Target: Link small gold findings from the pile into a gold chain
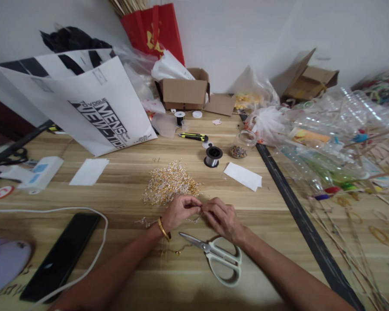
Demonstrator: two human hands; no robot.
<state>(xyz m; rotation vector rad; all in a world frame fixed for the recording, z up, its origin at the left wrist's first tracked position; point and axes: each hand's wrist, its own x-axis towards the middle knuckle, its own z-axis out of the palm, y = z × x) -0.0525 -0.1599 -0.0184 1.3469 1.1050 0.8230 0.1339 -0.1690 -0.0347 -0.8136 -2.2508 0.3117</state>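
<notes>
My left hand (182, 211), with a gold bangle (164, 229) at the wrist, pinches at its fingertips. Its fingers nearly meet those of my right hand (223, 217), also closed in a pinch. What they hold between them is too small to make out. A thin beaded strand (145, 222) lies on the table and passes beneath my left hand. Just beyond the hands spreads a pile of gold and clear beads (171, 183). Scissors (218, 258) with pale handles lie slightly open nearer me, beside a gold chain (178, 251).
A wire spool (213, 156), a utility knife (193, 137) and a bead jar (243, 144) stand or lie behind the pile. White paper (243, 176) is at right. A phone (61, 257) and white cable (105, 233) occupy the left. Plastic bottles (327, 160) crowd the right.
</notes>
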